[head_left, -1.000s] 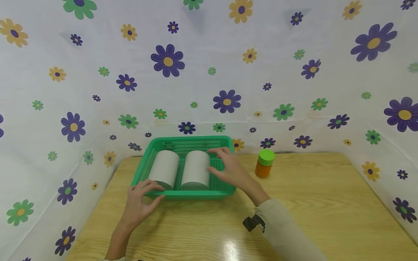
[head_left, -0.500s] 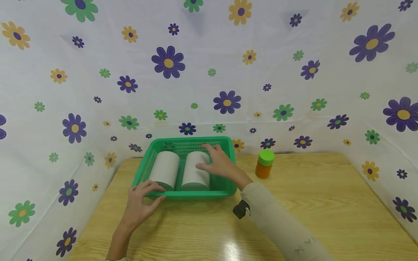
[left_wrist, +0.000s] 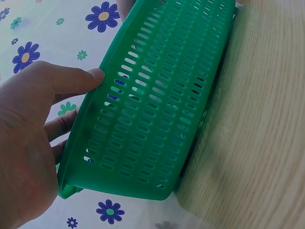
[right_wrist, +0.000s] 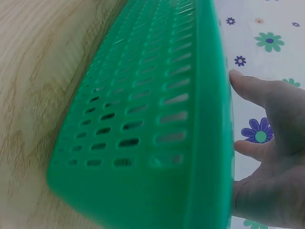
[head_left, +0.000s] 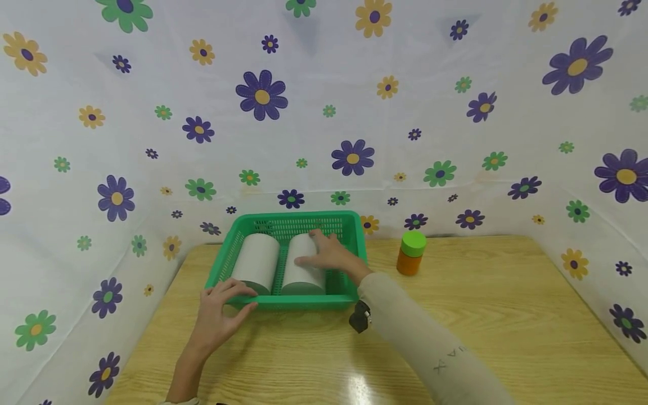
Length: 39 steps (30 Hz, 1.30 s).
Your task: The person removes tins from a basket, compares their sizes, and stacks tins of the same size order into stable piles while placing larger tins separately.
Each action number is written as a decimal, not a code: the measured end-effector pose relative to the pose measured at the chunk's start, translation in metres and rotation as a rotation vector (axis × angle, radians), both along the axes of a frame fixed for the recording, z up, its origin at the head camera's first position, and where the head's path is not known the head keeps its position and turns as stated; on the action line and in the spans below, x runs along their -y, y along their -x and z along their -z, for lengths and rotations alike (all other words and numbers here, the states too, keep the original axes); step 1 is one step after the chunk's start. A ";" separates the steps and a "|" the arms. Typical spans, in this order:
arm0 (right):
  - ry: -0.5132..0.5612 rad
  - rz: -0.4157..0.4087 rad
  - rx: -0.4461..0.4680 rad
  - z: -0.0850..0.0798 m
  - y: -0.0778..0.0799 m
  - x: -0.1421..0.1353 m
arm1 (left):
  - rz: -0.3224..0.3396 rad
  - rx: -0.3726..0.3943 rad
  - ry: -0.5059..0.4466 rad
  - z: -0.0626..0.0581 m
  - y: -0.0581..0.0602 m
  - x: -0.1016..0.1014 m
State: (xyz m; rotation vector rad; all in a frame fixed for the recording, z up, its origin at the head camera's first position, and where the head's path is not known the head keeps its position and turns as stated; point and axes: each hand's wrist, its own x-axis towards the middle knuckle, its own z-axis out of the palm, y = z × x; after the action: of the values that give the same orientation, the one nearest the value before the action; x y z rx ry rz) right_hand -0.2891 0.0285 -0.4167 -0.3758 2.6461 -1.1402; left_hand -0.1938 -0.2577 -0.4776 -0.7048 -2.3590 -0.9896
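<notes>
Two white cylinders, seemingly paper rolls, lie side by side in a green plastic basket [head_left: 304, 304]: a left roll [head_left: 257, 259] and a right roll [head_left: 304, 278]. With its fingers over the front left rim and the thumb on the outside, my left hand [head_left: 216, 315] holds the basket. The left wrist view shows that thumb [left_wrist: 96, 78] at the rim. My right hand [head_left: 331, 253] reaches over the basket's right side, fingers spread over the upper part of the right roll, hiding some of it. Behind the basket rim, the right wrist view shows its spread fingers [right_wrist: 252, 88].
An orange jar [head_left: 409, 262] with a green lid stands right of the basket. The wooden table [head_left: 481, 304] runs back to a white sheet [head_left: 304, 135] with a flower print, which also hangs at both sides. A dark strap device [head_left: 360, 316] sits on the right wrist.
My right hand has moved left from beside the right roll to over it, then lowered toward it. The left hand keeps its place at the rim; basket and rolls look unmoved.
</notes>
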 end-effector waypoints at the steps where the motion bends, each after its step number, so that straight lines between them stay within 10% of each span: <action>1: 0.001 0.001 0.008 0.001 0.000 0.002 | -0.002 0.000 0.002 0.000 0.000 0.000; 16: 0.161 0.098 0.253 0.015 0.006 0.016 | -0.004 -0.007 0.004 -0.002 -0.001 0.000; 39: 0.368 0.168 0.323 0.019 0.002 0.017 | -0.008 -0.002 0.004 -0.003 -0.002 0.000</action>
State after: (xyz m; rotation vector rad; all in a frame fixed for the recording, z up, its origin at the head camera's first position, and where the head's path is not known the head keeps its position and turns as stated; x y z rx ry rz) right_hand -0.2911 0.0115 -0.4356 -0.0237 2.2200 -1.5958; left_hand -0.1917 -0.2577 -0.4748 -0.6972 -2.3612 -0.9805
